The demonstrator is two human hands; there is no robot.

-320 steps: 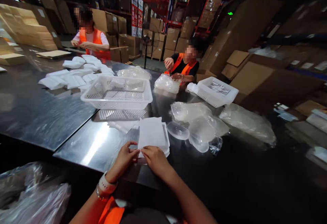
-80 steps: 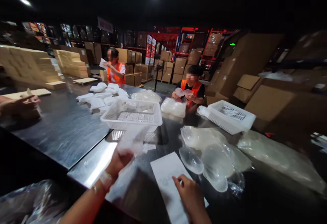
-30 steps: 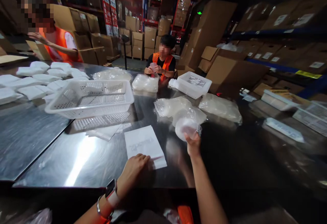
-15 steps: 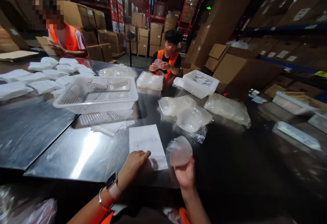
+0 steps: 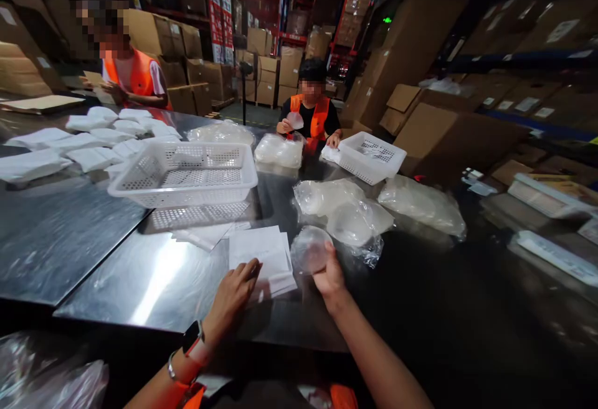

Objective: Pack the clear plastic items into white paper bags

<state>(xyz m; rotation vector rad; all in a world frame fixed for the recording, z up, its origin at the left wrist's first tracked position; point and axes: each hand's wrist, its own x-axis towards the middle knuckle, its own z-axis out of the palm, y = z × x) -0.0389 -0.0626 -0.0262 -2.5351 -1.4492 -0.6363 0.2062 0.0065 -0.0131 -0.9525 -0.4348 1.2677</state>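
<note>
- The disc (image 5: 307, 251) is pinched by the right hand (image 5: 329, 277), beside the papers (image 5: 258, 247).
- It is probably light, pliable, slippery; best held by the rim.
- The left hand (image 5: 235, 292) is laid at the papers; its grip cannot be told.

Dim (bright glare on tabletop (image 5: 196, 297)).

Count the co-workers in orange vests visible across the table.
2: one co-worker at the picture's left, beyond the white packets; a second co-worker near the middle, beyond a clear bag. Others may be hidden.
</note>
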